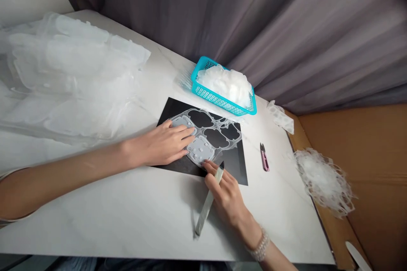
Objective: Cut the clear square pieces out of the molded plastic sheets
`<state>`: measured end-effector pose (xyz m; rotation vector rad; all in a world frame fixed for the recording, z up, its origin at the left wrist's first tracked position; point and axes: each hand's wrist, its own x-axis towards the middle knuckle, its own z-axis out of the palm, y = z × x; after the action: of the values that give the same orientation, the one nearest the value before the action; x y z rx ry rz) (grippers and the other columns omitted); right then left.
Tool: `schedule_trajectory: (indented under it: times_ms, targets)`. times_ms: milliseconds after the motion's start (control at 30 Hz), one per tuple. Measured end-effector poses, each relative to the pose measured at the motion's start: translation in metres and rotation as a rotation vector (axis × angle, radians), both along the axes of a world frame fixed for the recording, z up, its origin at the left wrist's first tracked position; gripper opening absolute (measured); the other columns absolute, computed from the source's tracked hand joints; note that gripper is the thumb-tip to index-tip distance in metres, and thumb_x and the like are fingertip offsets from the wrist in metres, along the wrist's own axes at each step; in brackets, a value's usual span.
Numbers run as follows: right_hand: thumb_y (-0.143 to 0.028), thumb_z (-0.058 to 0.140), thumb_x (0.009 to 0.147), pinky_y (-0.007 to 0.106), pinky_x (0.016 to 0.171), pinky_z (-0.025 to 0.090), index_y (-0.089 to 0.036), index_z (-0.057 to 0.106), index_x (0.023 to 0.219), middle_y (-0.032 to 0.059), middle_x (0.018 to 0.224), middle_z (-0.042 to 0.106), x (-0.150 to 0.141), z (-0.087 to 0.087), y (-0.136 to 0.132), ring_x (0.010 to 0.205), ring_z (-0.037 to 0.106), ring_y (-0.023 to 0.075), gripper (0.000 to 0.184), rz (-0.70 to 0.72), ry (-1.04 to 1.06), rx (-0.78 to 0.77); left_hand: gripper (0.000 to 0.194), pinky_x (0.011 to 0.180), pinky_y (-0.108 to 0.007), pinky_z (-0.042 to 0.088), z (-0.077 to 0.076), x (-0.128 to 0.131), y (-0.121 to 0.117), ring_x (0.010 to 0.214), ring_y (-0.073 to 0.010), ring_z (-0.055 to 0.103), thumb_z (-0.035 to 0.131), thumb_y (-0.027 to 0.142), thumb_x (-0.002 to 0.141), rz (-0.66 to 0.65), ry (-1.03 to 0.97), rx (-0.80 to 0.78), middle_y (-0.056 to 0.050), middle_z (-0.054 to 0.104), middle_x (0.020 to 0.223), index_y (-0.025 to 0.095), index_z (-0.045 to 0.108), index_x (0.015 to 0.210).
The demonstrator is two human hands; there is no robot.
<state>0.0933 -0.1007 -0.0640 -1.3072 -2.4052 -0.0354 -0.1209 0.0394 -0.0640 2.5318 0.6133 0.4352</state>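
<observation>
My left hand (173,142) lies flat with its fingers stretched over a translucent molded plastic sheet (201,149), holding nothing. The sheet has several cut-out openings in a thin frame and grey-white panels still filled in, some covered by my fingers. Under it is a black mat (237,165). In my right hand (227,194) is a pale, slim, knife-like tool (206,211) with a dark pointed end, lying across the thumb and angled toward the table's front. The fingertips of this hand touch the sheet's near edge.
A turquoise basket (197,87) full of white translucent pieces stands behind the mat. Pink-handled thread snips (264,159) lie to the right. Clear plastic bags (70,80) cover the left side. A heap of plastic frame scraps (326,182) hangs over a cardboard box (359,148) at right.
</observation>
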Motion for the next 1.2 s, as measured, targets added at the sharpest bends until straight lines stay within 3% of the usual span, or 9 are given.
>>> schedule_trajectory:
  times_ms: [133,233,367,533,767,900,967,1067,1200]
  targets:
    - [-0.002,0.034,0.093,0.035,0.073,0.056,-0.022,0.048,0.080,0.0151,0.107,0.071,0.024,-0.001,0.000,0.098,0.068,0.0240,0.027,-0.032,0.034,-0.075,0.034,0.091,-0.045,0.043,-0.013,0.002,-0.020,0.124,-0.0379,0.049,0.049,0.032,0.094,0.131,-0.092,-0.131,-0.019,0.060,0.130,0.020,0.062,0.122]
    - [-0.010,0.042,0.094,0.034,0.071,0.053,-0.023,0.044,0.077,0.0154,0.113,0.069,0.039,-0.002,-0.001,0.095,0.067,0.0230,0.021,-0.217,0.156,-0.138,0.034,0.079,-0.043,0.048,-0.019,0.006,-0.041,0.117,-0.0386,0.051,0.046,0.033,0.095,0.206,-0.102,-0.175,-0.021,0.065,0.116,0.020,0.064,0.121]
    - [-0.027,0.052,0.092,0.033,0.067,0.049,-0.024,0.037,0.074,0.0127,0.101,0.072,0.045,0.006,0.015,0.086,0.069,0.0233,0.023,-0.559,0.383,-0.284,0.029,0.067,-0.038,0.050,-0.002,0.011,-0.066,0.103,-0.0345,0.059,0.047,0.025,0.096,0.223,0.098,0.035,-0.021,0.065,0.116,0.017,0.070,0.111]
    - [-0.035,0.063,0.083,0.029,0.068,0.045,-0.024,0.033,0.073,0.0040,0.087,0.072,0.038,0.003,0.059,0.075,0.062,0.0184,0.034,-0.511,0.625,-0.435,0.028,0.050,-0.030,0.046,0.029,0.024,-0.085,0.085,-0.0287,0.067,0.047,0.013,0.094,0.091,0.470,0.383,-0.026,0.061,0.126,0.008,0.074,0.094]
    - [-0.029,0.062,0.081,0.027,0.063,0.039,-0.023,0.036,0.067,-0.0014,0.068,0.060,0.063,0.013,0.110,0.062,0.050,0.0139,0.030,-0.511,0.503,-0.273,0.043,0.084,-0.038,0.052,0.013,0.054,-0.084,0.111,-0.0288,0.060,0.040,0.025,0.100,-0.070,0.259,0.391,-0.022,0.060,0.132,0.001,0.057,0.130]
    - [-0.042,0.054,0.093,0.029,0.067,0.042,-0.022,0.046,0.076,0.0009,0.075,0.062,0.073,0.036,0.086,0.070,0.056,0.0164,0.027,-0.594,0.542,-0.192,0.044,0.099,-0.045,0.045,0.002,0.054,-0.068,0.123,-0.0337,0.053,0.037,0.027,0.101,-0.071,0.142,0.465,-0.019,0.059,0.133,0.003,0.056,0.132]
    - [-0.050,0.038,0.100,0.030,0.069,0.046,-0.023,0.051,0.087,0.0020,0.079,0.063,0.068,0.042,0.063,0.075,0.060,0.0174,0.032,-0.567,0.685,-0.277,0.046,0.106,-0.049,0.039,-0.003,0.048,-0.062,0.129,-0.0371,0.048,0.038,0.028,0.101,-0.031,0.143,0.511,-0.021,0.059,0.134,0.001,0.056,0.132]
    - [-0.052,0.025,0.103,0.032,0.069,0.050,-0.023,0.058,0.107,0.0024,0.082,0.061,0.050,0.040,0.030,0.074,0.062,0.0167,0.044,-0.473,0.836,-0.478,0.046,0.108,-0.049,0.037,-0.009,0.040,-0.060,0.128,-0.0378,0.049,0.038,0.028,0.101,-0.032,0.178,0.534,-0.022,0.059,0.133,-0.001,0.056,0.132]
    - [-0.042,0.039,0.103,0.031,0.071,0.051,-0.022,0.065,0.113,0.0028,0.082,0.062,0.026,0.029,0.013,0.074,0.062,0.0152,0.034,-0.396,0.753,-0.531,0.044,0.107,-0.046,0.040,-0.011,0.036,-0.062,0.127,-0.0360,0.051,0.039,0.027,0.101,-0.070,0.160,0.503,-0.022,0.060,0.130,-0.001,0.057,0.129]
